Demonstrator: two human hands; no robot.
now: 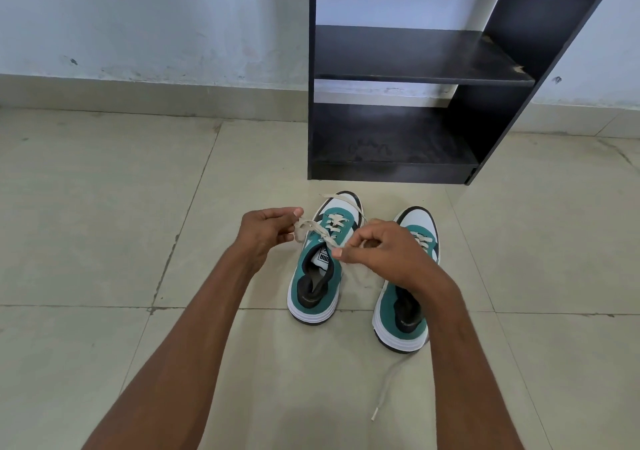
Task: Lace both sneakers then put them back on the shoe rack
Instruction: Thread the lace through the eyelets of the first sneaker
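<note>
While hands (268, 229) pinch laces (313, 229) (rack (415, 72) bare).

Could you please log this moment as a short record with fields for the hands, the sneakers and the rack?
left hand: pinches a lace end of the left sneaker
right hand: pinches the other lace end, above the same shoe
right sneaker: on the floor beside it, one lace trailing loose on the tiles
shoe rack: black, just beyond the toes, no shoes on the visible shelves
stage: lacing under way, neither shoe on the rack
</note>
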